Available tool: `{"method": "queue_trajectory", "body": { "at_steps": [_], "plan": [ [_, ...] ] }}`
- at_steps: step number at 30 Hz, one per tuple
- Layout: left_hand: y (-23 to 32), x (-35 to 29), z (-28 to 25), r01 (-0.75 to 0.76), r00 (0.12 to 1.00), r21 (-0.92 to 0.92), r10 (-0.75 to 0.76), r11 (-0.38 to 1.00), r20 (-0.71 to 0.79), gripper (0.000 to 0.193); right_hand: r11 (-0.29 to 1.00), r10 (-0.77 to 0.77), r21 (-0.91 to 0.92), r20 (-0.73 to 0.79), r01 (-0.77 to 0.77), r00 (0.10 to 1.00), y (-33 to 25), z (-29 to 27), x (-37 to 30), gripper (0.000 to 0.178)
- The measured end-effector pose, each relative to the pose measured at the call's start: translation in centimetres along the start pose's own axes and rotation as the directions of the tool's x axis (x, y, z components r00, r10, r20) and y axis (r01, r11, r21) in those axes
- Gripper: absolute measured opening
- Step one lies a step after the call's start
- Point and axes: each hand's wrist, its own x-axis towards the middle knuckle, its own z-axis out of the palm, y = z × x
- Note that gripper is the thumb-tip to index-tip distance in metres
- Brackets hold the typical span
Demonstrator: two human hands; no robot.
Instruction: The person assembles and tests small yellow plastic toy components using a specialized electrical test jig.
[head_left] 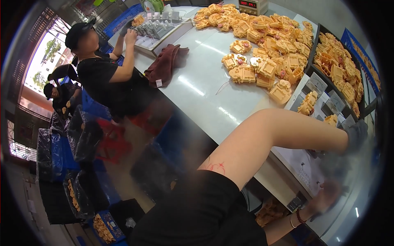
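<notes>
My left hand, in a dark grey glove, reaches to the far right over the edge of a white fixture board. Its fingers are too dim near the picture's rim to read. Close by on the board are a yellow plastic housing, a second yellow housing and several metal fixture blocks. Lower down, my right hand is beside the board's near end, smeared by blur. Bracelets circle that wrist. Whether either hand holds anything cannot be made out.
A large heap of yellow housings covers the table's far right, beside a black tray of more housings and a blue crate. A brown cloth lies at the table's left edge. A co-worker handles parts at another fixture board.
</notes>
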Motion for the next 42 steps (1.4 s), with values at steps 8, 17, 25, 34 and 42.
{"method": "queue_trajectory", "body": {
  "at_steps": [8,17,25,34,42],
  "plan": [
    [1.1,-0.4,-0.3,-0.064,0.994,0.016,0.066,0.998,-0.087,0.032,1.0,0.014,-0.011,0.039,-0.013,0.999,-0.2,-0.3,0.0,0.054],
    [2.2,-3.8,-5.0,-0.195,0.979,-0.099,0.188,0.976,-0.075,0.034,0.998,-0.004,-0.065,0.027,0.006,1.0,-1.1,0.6,0.0,0.054],
    [2.5,-2.5,-0.1,-0.22,0.899,-0.477,0.366,0.851,0.239,0.061,0.999,0.03,-0.032,0.004,-0.03,1.0,-0.3,-0.2,-0.5,0.054],
    [4.2,-3.3,2.4,-0.153,0.971,-0.39,0.211,0.908,0.112,0.078,0.999,-0.024,-0.029,-0.032,0.023,0.999,-1.0,1.2,0.1,0.056],
    [3.1,-7.8,-7.0,-0.072,0.967,-0.406,-0.036,0.911,-0.252,0.033,0.97,0.091,-0.207,-0.183,-0.129,0.979,-2.3,2.5,-0.8,0.069]
  ]
}}
